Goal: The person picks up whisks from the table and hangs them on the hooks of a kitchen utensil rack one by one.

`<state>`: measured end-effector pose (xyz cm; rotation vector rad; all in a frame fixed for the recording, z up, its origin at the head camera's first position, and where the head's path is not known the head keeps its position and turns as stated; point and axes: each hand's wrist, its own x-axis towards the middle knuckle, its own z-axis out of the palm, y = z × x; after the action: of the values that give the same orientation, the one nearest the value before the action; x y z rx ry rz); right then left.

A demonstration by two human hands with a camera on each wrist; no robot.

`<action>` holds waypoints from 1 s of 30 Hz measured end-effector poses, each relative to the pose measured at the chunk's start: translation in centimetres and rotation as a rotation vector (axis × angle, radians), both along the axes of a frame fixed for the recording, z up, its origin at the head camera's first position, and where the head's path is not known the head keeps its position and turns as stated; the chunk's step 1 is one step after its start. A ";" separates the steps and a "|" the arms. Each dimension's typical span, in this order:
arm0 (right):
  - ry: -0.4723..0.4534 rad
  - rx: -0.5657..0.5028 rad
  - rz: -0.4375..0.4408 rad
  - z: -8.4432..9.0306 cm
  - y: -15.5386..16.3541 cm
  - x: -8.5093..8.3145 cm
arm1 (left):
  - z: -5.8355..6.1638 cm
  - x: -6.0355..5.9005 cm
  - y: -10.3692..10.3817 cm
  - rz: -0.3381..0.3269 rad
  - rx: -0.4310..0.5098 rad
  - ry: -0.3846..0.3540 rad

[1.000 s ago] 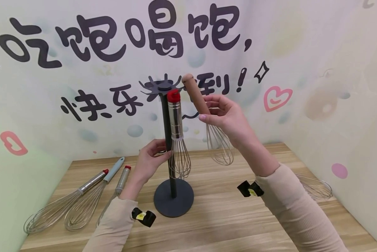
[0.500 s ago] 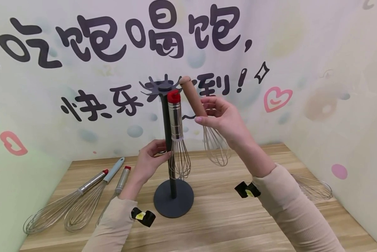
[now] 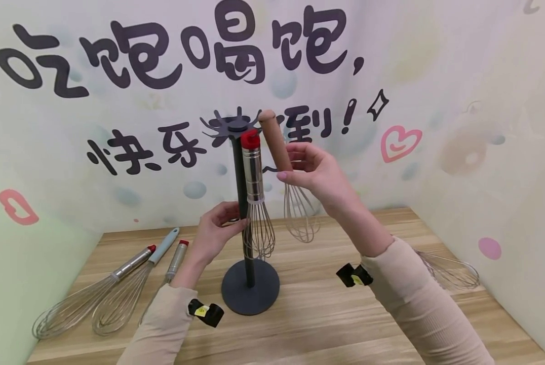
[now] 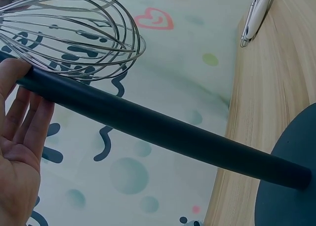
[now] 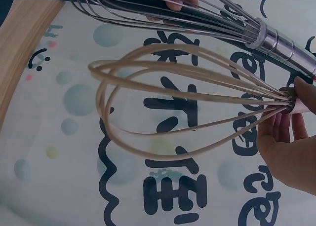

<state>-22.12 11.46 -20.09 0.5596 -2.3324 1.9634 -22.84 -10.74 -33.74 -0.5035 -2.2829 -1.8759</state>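
Observation:
My left hand (image 3: 210, 230) grips the dark post (image 4: 148, 120) of an upright whisk stand, thumb on one side and fingers on the other. A round base (image 3: 250, 296) carries the stand, and a ring of hooks (image 3: 213, 129) tops it. From a front hook hangs a steel whisk with a red cap (image 3: 253, 175), its wires beside my left fingertips. My right hand (image 3: 320, 175) pinches the lower handle of a wooden-handled whisk (image 3: 275, 142), raised to the right of the stand. Its handle top is right at the hook tips, and its pale wire loops (image 5: 148, 88) point down, slightly tilted.
Three whisks lie on the wooden table (image 3: 327, 314) at the left: one red-tipped (image 3: 133, 263), one with a light blue handle (image 3: 165, 246), and one red-capped (image 3: 178, 258) partly behind my left arm. At the right, another whisk (image 3: 457, 274) is partly hidden by my right sleeve. A printed wall sheet (image 3: 345, 192) stands behind.
My right hand has moved left and slightly down with the wooden-handled whisk, bringing its handle closer to the hooks and more upright. My left hand has stayed on the post.

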 end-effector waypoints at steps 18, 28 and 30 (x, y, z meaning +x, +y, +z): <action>-0.018 0.013 0.016 -0.4 -0.1 0.0 | 1.1 0.6 -0.3 -0.070 -0.053 -0.047; -0.013 0.018 0.025 -0.5 0.0 0.0 | 4.0 1.0 -0.2 -0.093 0.023 -0.007; -0.010 0.016 0.028 -0.5 0.0 0.0 | 5.1 1.3 0.0 -0.065 0.070 0.006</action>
<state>-22.08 11.50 -20.61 0.5888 -2.3607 1.9656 -21.58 -10.74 -28.65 -0.5792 -2.2141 -1.9737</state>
